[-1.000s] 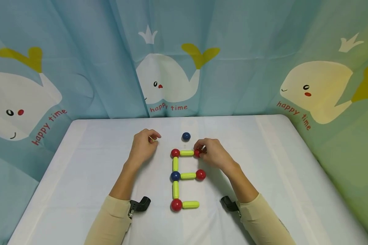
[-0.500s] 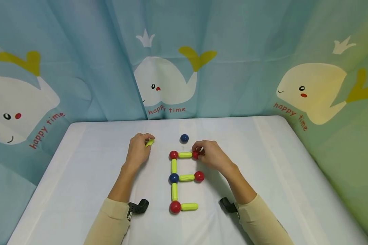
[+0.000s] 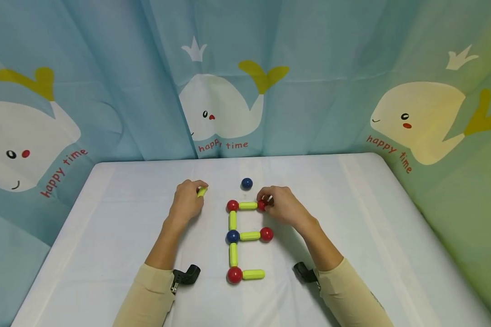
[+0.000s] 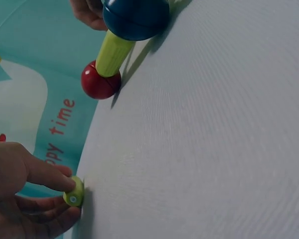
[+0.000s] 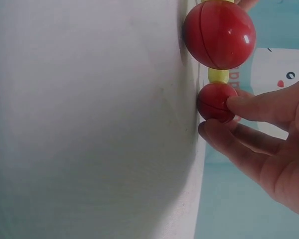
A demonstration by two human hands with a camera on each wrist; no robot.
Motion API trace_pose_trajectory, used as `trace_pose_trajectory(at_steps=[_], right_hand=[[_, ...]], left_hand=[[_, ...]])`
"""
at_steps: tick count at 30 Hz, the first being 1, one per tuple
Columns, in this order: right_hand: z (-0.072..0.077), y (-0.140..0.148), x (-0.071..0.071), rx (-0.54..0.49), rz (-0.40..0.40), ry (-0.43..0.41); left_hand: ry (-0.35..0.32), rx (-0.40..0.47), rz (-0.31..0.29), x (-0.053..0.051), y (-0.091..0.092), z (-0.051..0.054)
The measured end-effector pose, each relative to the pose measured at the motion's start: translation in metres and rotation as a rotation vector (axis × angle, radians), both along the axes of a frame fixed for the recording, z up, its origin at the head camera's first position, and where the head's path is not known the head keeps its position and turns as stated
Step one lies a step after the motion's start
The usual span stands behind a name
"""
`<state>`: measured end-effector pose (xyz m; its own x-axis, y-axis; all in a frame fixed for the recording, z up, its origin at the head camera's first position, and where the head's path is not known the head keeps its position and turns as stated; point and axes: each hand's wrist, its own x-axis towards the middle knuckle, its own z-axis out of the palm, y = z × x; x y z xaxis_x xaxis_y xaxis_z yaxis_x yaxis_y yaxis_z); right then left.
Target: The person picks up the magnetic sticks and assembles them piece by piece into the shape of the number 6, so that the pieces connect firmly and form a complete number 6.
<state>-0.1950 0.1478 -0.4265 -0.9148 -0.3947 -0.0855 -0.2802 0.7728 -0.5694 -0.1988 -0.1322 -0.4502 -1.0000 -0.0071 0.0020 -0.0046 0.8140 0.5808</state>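
My left hand (image 3: 186,200) pinches a yellow-green rod (image 4: 74,193) between thumb and fingers, just above the white tabletop and left of the built figure. My right hand (image 3: 285,205) holds a red ball (image 5: 216,102) at the figure's upper right corner, thumb on one side and fingers on the other. That ball touches the end of the top rod (image 3: 248,205). The figure has a red ball (image 3: 232,205) at upper left, a blue ball (image 3: 232,236) midway and a red ball (image 3: 234,275) at the bottom, joined by yellow-green rods. Another red ball (image 3: 266,234) ends the middle rod.
A loose blue ball (image 3: 247,183) lies beyond the figure, between my hands. The bottom rod (image 3: 253,274) points right with a bare end. A whale-printed curtain (image 3: 319,109) stands behind the white table (image 3: 106,236).
My left hand has drawn slightly left and turned its rod, which now shows more between the fingers. The right hand stays on the red ball. The figure keeps its shape.
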Motion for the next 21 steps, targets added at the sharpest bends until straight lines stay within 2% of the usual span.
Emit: trace_pose_trajectory(at_steps=[5, 14, 17, 21], right_hand=[[0.0, 0.0, -0.001, 0.004, 0.002, 0.0], [0.002, 0.001, -0.001, 0.005, 0.001, -0.007], [0.002, 0.001, 0.0, 0.005, 0.0, -0.015], [0.001, 0.001, 0.001, -0.002, -0.001, -0.022]], left_hand=[[-0.003, -0.006, -0.003, 0.001, 0.0, -0.001], [-0.045, 0.004, -0.007, 0.006, 0.002, 0.009], [-0.046, 0.058, -0.008, 0.012, 0.006, 0.012], [-0.091, 0.175, -0.017, 0.023, 0.016, 0.018]])
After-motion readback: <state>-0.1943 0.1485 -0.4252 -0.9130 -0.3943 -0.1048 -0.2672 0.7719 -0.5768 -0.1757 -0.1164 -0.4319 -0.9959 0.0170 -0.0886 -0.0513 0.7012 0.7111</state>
